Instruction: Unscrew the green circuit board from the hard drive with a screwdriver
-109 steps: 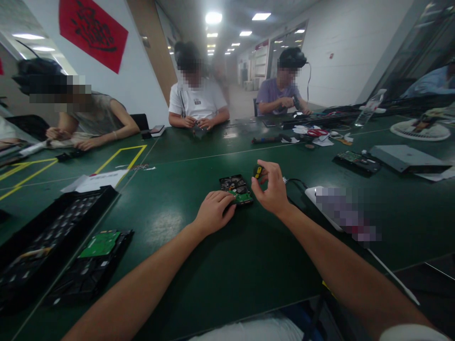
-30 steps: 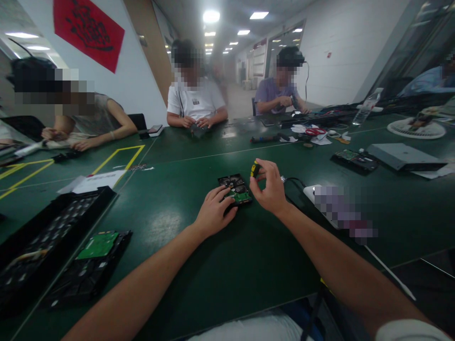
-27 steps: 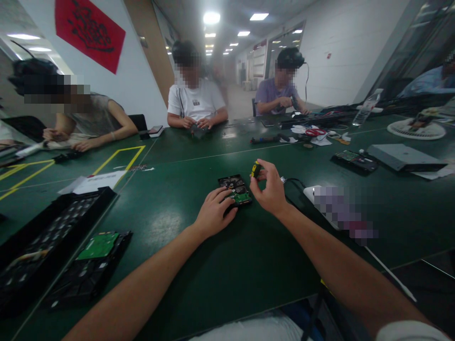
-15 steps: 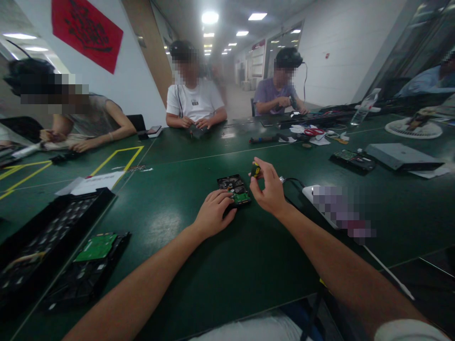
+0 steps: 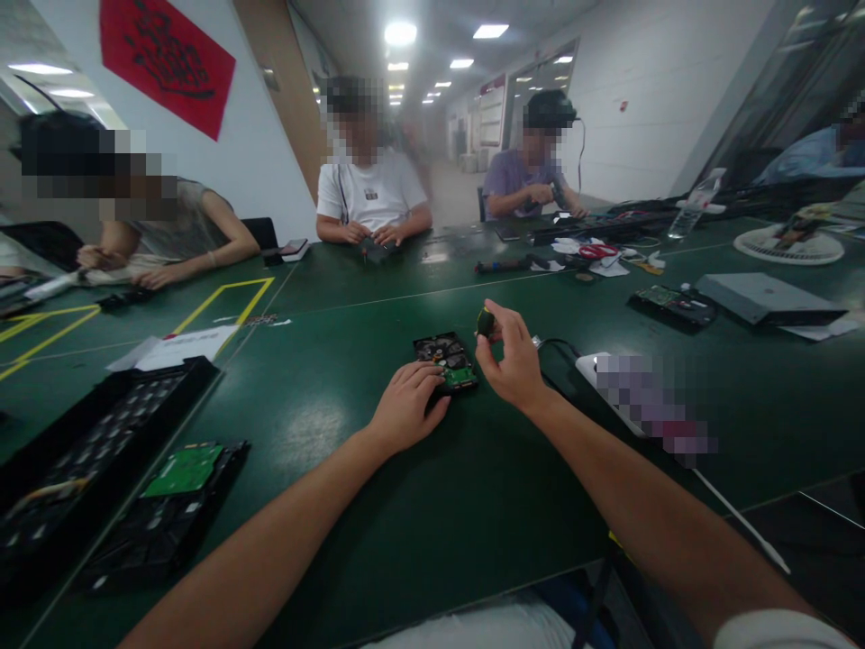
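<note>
A hard drive (image 5: pixel 450 353) with a green circuit board lies on the green table in front of me. My left hand (image 5: pixel 411 403) grips its near left side, the fingers over the board and the thumb by the front edge, hiding part of it. Just right of the drive, my right hand (image 5: pixel 510 356) is raised, thumb and fingers closed on the black-and-yellow handle of a screwdriver (image 5: pixel 485 323). I cannot make out the screwdriver's shaft or tip.
At the left are another drive-like unit (image 5: pixel 182 473) and a long black tray (image 5: pixel 101 451). A white power strip (image 5: pixel 618 397) with cables lies right of my right hand. Farther right sit another hard drive (image 5: pixel 672 306) and a grey metal box (image 5: pixel 770 297). Several people sit around the table.
The screwdriver handle has turned slightly in my right hand, showing a darker side. My left hand and the hard drive stay in place.
</note>
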`<state>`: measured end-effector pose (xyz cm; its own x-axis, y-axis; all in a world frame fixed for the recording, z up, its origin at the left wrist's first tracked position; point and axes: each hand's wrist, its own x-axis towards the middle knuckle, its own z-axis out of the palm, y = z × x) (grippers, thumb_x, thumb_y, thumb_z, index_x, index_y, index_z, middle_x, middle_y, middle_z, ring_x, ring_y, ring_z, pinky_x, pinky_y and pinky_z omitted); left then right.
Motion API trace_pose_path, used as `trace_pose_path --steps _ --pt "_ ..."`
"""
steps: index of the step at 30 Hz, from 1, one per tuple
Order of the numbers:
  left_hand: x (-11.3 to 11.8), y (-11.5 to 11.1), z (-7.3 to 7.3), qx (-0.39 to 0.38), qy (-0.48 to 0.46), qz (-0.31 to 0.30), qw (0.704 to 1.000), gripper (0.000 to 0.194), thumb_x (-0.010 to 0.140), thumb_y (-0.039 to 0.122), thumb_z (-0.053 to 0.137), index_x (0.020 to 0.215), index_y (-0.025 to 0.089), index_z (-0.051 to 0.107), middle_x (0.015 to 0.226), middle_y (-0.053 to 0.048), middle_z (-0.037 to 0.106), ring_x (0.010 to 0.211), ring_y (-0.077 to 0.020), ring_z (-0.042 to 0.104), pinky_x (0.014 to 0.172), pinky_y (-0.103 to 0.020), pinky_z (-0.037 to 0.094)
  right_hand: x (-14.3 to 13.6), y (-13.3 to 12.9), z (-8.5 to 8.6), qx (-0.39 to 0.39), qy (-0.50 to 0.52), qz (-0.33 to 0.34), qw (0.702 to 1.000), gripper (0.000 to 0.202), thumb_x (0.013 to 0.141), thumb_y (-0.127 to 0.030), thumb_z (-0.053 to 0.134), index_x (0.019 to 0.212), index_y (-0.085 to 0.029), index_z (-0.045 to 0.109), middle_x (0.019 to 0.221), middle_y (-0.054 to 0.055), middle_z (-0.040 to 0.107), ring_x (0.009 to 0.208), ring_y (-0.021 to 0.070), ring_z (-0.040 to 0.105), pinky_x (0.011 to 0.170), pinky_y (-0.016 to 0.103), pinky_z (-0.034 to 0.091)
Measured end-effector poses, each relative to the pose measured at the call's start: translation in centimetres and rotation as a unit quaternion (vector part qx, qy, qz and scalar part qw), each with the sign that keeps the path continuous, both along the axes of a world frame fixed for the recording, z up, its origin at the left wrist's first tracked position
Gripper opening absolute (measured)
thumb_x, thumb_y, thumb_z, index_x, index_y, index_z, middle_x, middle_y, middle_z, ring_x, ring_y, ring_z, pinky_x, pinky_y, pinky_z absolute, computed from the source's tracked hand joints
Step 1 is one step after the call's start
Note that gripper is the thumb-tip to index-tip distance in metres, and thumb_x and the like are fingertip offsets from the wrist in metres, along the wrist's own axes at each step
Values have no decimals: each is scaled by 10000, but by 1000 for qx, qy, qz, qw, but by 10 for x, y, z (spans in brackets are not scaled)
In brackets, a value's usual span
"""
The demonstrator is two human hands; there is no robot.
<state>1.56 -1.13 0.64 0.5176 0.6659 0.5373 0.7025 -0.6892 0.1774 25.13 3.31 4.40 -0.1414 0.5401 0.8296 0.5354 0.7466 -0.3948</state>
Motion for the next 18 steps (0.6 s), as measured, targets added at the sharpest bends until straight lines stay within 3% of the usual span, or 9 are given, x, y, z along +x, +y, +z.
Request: trace_pose_path --steps 5,11,16,18 --pt "0 0 0 -6 1 2 1000 300 987 355 608 1239 205 674 1307 -116 707 1282 -311 618 1146 -564 473 1 0 0 7 7 -30 999 572 970 -298 635 1504 -306 431 1279 120 573 904 236 639 772 463 650" --pt "0 0 0 -3 8 2 1000 331 992 354 599 1270 185 663 1318 -124 702 1289 -317 612 1155 -552 467 0 0 1 8 -2 3 1000 568 993 -229 542 1540 -289 401 1361 139 553 1037 251 649 873 463 648" --pt "1 0 1 -8 6 4 1000 359 982 343 606 1308 200 648 1334 -119 692 1304 -321 600 1152 -560 466 0 2 -1 24 21 -27 999 561 958 -279 652 1478 -284 441 1296 120 561 871 206 630 704 397 640" --pt "0 0 0 -11 4 2 1000 368 978 341 611 1318 204 640 1332 -117 691 1309 -322 597 1155 -560 463 0 2 -2 24 21 -22 999 565 956 -284 657 1478 -288 441 1295 118 557 880 207 631 705 399 644"
